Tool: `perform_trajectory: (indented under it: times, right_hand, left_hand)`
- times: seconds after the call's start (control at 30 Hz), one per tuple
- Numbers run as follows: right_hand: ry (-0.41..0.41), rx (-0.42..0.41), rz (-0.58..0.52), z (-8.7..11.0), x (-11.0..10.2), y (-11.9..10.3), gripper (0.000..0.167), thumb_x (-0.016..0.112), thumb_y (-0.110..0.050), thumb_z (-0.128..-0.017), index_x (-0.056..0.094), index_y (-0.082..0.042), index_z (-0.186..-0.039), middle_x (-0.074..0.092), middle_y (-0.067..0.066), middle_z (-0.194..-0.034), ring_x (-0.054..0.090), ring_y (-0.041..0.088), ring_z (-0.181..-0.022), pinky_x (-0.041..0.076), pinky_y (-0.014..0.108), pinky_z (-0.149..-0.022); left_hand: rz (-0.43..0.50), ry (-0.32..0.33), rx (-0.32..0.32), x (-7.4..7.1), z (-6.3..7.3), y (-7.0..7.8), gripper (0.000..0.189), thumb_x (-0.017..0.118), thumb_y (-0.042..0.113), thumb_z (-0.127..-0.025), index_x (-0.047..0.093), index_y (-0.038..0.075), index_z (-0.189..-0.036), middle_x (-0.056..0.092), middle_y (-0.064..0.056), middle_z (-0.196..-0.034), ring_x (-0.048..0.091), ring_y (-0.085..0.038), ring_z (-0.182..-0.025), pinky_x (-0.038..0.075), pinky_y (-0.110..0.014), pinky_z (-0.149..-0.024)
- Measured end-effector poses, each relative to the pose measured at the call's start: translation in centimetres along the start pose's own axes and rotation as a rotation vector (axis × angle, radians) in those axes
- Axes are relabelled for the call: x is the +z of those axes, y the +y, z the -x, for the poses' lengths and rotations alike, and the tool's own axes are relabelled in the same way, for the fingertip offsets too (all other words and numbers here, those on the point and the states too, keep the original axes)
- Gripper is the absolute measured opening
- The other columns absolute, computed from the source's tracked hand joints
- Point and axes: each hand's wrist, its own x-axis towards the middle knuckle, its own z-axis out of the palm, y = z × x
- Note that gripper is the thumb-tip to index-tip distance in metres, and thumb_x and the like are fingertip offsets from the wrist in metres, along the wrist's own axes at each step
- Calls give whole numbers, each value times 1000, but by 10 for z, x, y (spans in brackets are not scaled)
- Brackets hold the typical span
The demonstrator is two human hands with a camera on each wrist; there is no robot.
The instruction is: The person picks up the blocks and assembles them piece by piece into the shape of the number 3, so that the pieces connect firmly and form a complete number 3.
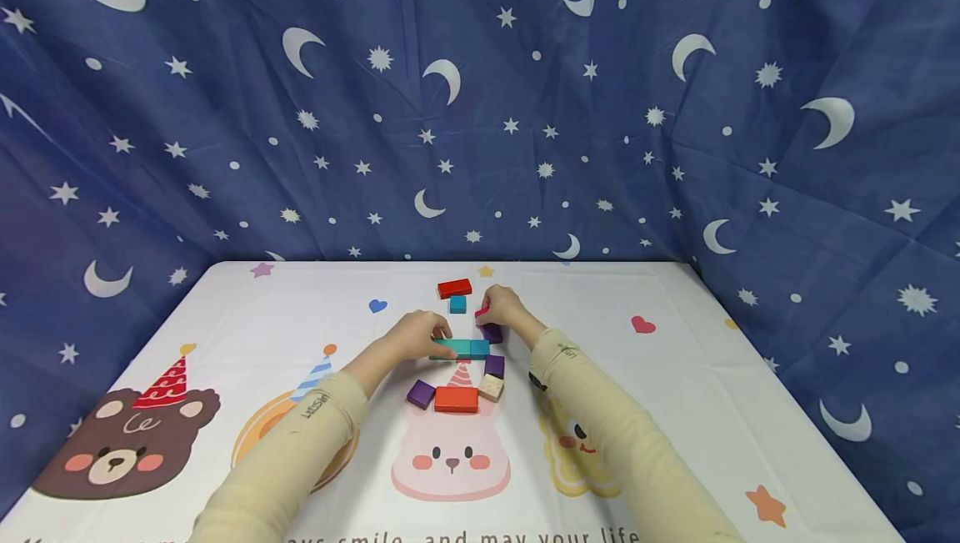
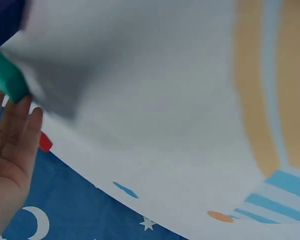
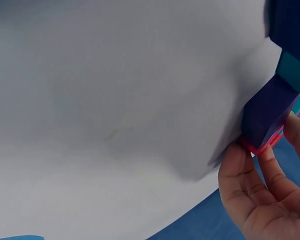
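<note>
My left hand (image 1: 417, 334) is at the left end of a teal block (image 1: 454, 349), thumb over it and fingers at its far side. In the left wrist view the fingertips touch the end of that teal block (image 2: 9, 75). A shorter blue block (image 1: 480, 349) adjoins it on the right. With its fingertips and thumb, my right hand (image 1: 504, 306) pinches a pinkish-red block (image 1: 482, 314). That block lies against a purple block (image 1: 492, 333), as the right wrist view shows along the purple block's (image 3: 270, 110) end.
Farther back lie a red block (image 1: 454, 288) and a small blue block (image 1: 457, 304). Nearer are a purple block (image 1: 494, 366), a speckled beige block (image 1: 491, 388), an orange-red block (image 1: 456, 399) and another purple block (image 1: 422, 394). A printed white cloth (image 1: 697, 409) covers the table; a starry curtain hangs behind.
</note>
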Motion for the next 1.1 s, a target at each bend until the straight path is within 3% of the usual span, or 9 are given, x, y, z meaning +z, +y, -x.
perform_trajectory:
  times: [0.23,0.37,0.43,0.5,0.57,0.73,0.77,0.97,1.1]
  right_hand:
    - [-70,14,7,25,-31,-24,36,82,-40,-68,59,-13,-74,59,0,-73,50,16,-68,44,28,-59]
    - [-225,45,-36,48,-65,-46,45,79,-50,-69,61,-13,-88,60,3,-90,52,17,-79,47,30,-67]
    - [-310,97,-74,62,-83,-61,48,78,-47,-71,61,-11,-98,60,6,-101,53,19,-86,49,33,-74]
    - [-333,123,-92,71,-91,-68,47,77,-42,-73,60,-8,-101,58,9,-102,54,20,-85,50,32,-73]
    - [-329,128,-105,78,-96,-74,48,76,-40,-75,58,-7,-105,57,10,-103,55,20,-85,51,31,-74]
    - [-296,85,-135,50,-66,-44,51,73,-49,-75,56,-11,-104,55,7,-98,54,19,-77,51,28,-65]
    - [-299,97,-139,54,-68,-47,48,71,-47,-77,56,-10,-104,55,7,-97,54,19,-77,51,27,-65]
    - [-288,188,-198,129,-127,-109,38,61,-27,-88,53,-3,-117,53,10,-100,52,19,-78,50,29,-79]
    - [-308,160,-315,116,-119,-88,42,68,-30,-84,54,-4,-114,54,7,-91,51,13,-65,48,24,-66]
  left_hand:
    - [86,-15,-59,-7,-11,3,29,71,26,-83,71,2,-99,70,-12,-93,61,-21,-84,51,-36,-81]
    - [105,49,-122,-6,-21,3,26,70,23,-85,70,1,-99,68,-11,-91,59,-20,-81,51,-33,-76]
    - [95,99,-155,-6,-27,3,23,70,20,-84,71,2,-97,68,-10,-91,58,-19,-79,51,-32,-74]
    - [83,152,-188,-7,-33,4,19,71,17,-83,71,2,-95,67,-10,-89,58,-20,-77,50,-32,-72]
    - [64,204,-203,-9,-37,5,16,71,13,-82,70,2,-93,67,-10,-88,57,-21,-77,50,-33,-74]
    - [46,251,-193,-10,-44,2,18,70,9,-82,69,-1,-97,65,-13,-89,56,-24,-81,49,-37,-81]
    - [49,247,-190,-10,-44,1,19,69,9,-83,69,-1,-98,65,-14,-91,56,-24,-82,49,-37,-82]
    - [63,222,-172,-8,-53,-2,22,68,9,-84,68,-1,-103,67,-16,-102,59,-28,-95,49,-40,-91]
    - [45,187,-124,-8,-65,-2,26,70,8,-83,67,-1,-107,66,-16,-109,59,-29,-104,47,-41,-96]
